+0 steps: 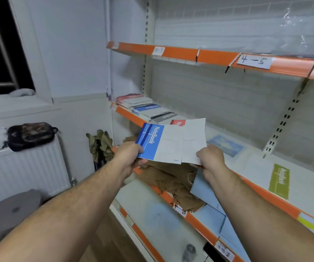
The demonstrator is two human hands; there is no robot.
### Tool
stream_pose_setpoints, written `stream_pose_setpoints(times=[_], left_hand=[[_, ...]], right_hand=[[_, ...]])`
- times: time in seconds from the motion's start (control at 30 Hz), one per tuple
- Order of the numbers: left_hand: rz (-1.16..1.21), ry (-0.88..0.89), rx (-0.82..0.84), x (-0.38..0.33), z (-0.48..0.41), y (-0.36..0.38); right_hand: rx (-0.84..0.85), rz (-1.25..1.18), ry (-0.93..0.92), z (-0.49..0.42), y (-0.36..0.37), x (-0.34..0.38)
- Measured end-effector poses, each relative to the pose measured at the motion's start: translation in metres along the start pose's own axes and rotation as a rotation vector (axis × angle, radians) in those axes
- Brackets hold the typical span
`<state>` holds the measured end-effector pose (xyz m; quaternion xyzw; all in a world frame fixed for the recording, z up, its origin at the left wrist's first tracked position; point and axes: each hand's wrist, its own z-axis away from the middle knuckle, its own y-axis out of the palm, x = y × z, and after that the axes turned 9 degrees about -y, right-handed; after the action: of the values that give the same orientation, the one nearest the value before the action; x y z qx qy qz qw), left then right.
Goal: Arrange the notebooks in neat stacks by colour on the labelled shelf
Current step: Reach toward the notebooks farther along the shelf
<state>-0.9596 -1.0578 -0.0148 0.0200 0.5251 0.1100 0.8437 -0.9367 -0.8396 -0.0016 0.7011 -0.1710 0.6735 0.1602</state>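
Left hand (131,154) pinches a blue notebook (158,143), right hand (211,159) pinches a red notebook (194,140) — both above the shelf (277,201); such edge grips may let one slip.

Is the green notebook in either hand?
No, the green notebook lies on the shelf; the left hand holds a blue notebook, the right hand a red notebook.

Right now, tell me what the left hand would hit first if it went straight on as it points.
Probably the grey notebook stack on the middle shelf, beyond the blue notebook the left hand grips. Depth is unclear, so the shelf's orange edge could come first.
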Motion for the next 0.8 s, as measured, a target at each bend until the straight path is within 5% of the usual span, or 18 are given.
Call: stream_pose_setpoints(times=[0.47,0.8], left_hand=[[0.042,0.086,-0.187,-0.113,-0.192,-0.018],[-0.084,0.035,-0.056,-0.151,-0.329,-0.008]], right_hand=[[0.005,0.091,-0.012,-0.182,0.135,0.012],[-0.109,0.098,0.058,-0.252,0.193,-0.002]])
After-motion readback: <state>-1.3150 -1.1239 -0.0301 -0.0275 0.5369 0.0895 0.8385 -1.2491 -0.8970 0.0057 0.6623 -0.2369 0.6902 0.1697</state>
